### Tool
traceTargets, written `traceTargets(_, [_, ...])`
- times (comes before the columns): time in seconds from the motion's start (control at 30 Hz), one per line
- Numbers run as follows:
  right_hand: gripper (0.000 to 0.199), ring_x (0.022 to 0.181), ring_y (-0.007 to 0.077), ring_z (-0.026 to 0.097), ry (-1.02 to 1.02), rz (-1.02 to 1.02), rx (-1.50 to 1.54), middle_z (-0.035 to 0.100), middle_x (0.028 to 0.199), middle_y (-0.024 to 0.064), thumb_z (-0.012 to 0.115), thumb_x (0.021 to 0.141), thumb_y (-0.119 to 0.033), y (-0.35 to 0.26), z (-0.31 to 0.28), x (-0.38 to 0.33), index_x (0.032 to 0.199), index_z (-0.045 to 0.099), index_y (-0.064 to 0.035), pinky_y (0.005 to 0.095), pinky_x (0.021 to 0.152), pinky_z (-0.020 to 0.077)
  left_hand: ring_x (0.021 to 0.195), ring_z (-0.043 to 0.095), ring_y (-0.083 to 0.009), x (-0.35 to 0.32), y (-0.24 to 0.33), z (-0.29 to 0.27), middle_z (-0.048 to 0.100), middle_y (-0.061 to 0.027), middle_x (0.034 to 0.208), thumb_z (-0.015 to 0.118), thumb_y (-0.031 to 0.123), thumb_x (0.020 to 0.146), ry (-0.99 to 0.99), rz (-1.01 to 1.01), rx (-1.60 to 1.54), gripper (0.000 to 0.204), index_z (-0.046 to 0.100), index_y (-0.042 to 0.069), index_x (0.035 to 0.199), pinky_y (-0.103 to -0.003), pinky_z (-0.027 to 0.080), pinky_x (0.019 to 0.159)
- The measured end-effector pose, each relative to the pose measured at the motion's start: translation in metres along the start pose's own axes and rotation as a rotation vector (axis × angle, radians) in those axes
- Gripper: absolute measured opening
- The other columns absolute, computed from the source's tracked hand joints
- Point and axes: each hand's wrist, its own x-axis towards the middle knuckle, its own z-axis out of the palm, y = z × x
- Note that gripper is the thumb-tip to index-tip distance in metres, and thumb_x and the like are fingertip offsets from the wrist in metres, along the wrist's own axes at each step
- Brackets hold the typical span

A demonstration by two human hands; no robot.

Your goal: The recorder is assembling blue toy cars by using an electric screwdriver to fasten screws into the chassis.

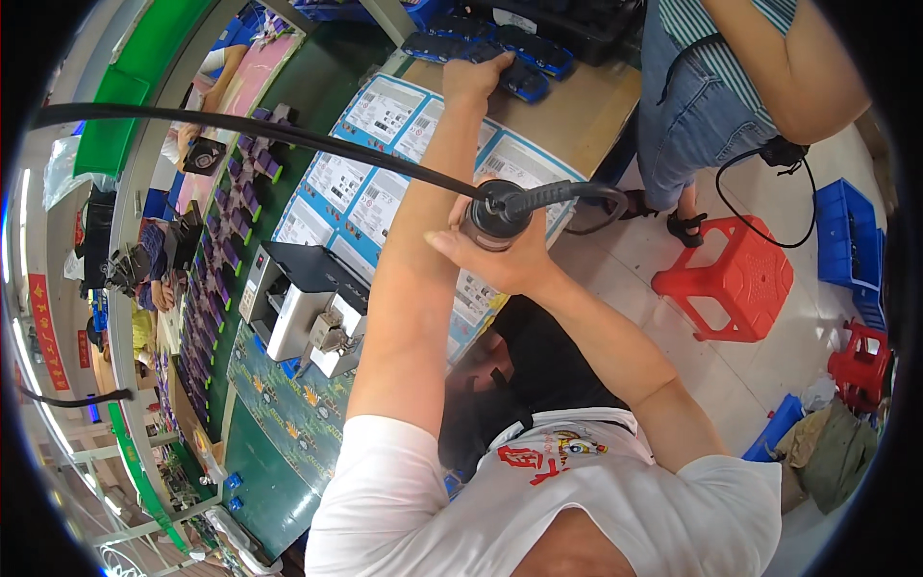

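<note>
My left hand (474, 79) reaches to the far end of the bench. Its fingers curl down over a blue toy car body (522, 81), and their tips are partly hidden. More blue and black car bodies (444, 46) lie side by side around it. Closer in, my right hand (505, 262) is wrapped around a black-topped electric screwdriver (502, 213). The tool stands roughly upright beside my left forearm, its lower end out of sight. A thick black cable (567, 192) comes off its top, and a dark cord stretches from it to the left.
Printed card sheets (370, 204) cover the bench under my left arm. A small grey-and-white machine (312, 313) sits left of them. Purple pieces (226, 226) line a green conveyor. A co-worker (716, 87) stands at right, near a red stool (735, 279) and blue crates (848, 236).
</note>
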Motion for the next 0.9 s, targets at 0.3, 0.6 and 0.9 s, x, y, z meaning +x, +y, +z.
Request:
traceTargets(0.3, [0.027,0.065,0.0068,0.058,-0.064,-0.022,-0.147,0.062,0.073,-0.0004,0.085,0.072,-0.005,0.003,0.005,-0.012,0.086,0.062,-0.0034,0.0256,0.062,0.0487,0.073,0.067,-0.0191,-0.074,0.009,-0.059,0.067,-0.0112,0.091,0.083,0.005,0.075,0.086,-0.12,-0.696,0.043,0.058,-0.001,0.109,-0.035,0.056,0.063])
traceTargets(0.6, [0.018,0.057,0.005,0.054,-0.061,-0.014,-0.21,0.059,0.065,-0.0026,0.082,0.08,-0.006,0.007,0.014,-0.013,0.086,0.065,-0.0009,0.0203,0.055,0.0432,0.095,0.069,-0.0266,-0.307,0.054,-0.257,0.067,-0.0131,0.108,0.058,0.025,0.101,0.186,0.008,-1.003,0.031,0.057,0.0,0.119,-0.049,0.059,0.082])
traceTargets(0.9, [0.009,0.051,0.0163,0.053,-0.196,0.065,0.106,0.054,0.063,0.0077,0.065,0.089,-0.004,-0.016,0.06,-0.031,0.091,0.057,0.0008,0.0322,0.056,0.0479,0.08,0.072,-0.0244,-0.471,-0.065,-0.251,0.069,-0.0176,0.096,0.049,0.046,0.103,0.39,-0.415,-1.132,0.052,0.061,-0.004,0.111,-0.038,0.063,0.071])
